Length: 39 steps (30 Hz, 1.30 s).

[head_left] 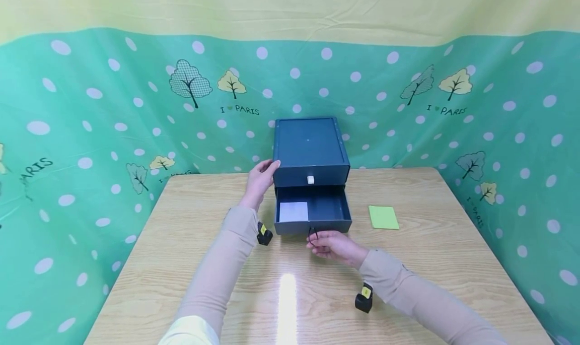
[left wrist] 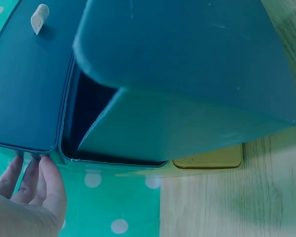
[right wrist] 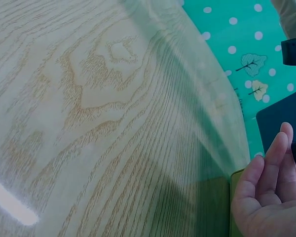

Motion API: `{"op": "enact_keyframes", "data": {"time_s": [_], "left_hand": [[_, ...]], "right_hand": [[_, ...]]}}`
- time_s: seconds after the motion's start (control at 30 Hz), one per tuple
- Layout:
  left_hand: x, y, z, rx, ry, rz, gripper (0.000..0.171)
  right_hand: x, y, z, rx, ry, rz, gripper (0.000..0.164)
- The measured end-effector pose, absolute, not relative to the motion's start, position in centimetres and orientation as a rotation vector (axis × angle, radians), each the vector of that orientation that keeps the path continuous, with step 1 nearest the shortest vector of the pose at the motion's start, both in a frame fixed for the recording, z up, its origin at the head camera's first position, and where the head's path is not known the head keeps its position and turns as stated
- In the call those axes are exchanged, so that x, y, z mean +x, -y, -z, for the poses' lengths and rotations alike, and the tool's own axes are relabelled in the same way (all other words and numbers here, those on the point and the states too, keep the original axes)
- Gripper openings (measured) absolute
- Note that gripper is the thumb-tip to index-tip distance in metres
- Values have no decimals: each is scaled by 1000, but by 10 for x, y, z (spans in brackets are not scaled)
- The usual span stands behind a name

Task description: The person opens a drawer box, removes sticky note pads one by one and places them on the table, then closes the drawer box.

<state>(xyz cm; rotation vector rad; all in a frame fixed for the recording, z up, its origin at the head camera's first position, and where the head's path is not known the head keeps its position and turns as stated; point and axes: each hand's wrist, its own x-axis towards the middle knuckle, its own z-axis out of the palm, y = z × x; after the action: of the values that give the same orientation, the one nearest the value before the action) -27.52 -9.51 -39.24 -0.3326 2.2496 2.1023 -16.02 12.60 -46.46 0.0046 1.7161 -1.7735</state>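
A dark blue drawer box [head_left: 308, 143] stands at the back of the table, its upper drawer closed with a white pull tab [head_left: 310, 180]. The lower drawer [head_left: 328, 211] is pulled out, and a white paper pad [head_left: 293, 211] lies in its left part. My left hand [head_left: 260, 180] rests against the box's left side near the upper front corner; in the left wrist view its fingers [left wrist: 52, 185] touch that side. With thumb and fingers my right hand [head_left: 335, 246] pinches the black loop pull [head_left: 312, 234] on the lower drawer's front.
A green paper pad [head_left: 383, 217] lies on the wooden table [head_left: 204, 204] right of the box. Below the open drawer, a yellow part [left wrist: 209, 158] shows in the left wrist view. A polka-dot green curtain [head_left: 136, 83] hangs behind and along the sides.
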Motion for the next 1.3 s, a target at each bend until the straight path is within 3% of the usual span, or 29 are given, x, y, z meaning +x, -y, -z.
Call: {"op": "enact_keyframes", "data": {"time_s": [0.73, 1.3], "left_hand": [[-273, 101, 389, -295, -2250, -2051, 62], [-273, 101, 379, -260, -2233, -1996, 61]], "right_hand": [[-154, -126, 462, -29, -1700, 1769, 19], [-150, -128, 461, -20, -1709, 1736, 25]]}}
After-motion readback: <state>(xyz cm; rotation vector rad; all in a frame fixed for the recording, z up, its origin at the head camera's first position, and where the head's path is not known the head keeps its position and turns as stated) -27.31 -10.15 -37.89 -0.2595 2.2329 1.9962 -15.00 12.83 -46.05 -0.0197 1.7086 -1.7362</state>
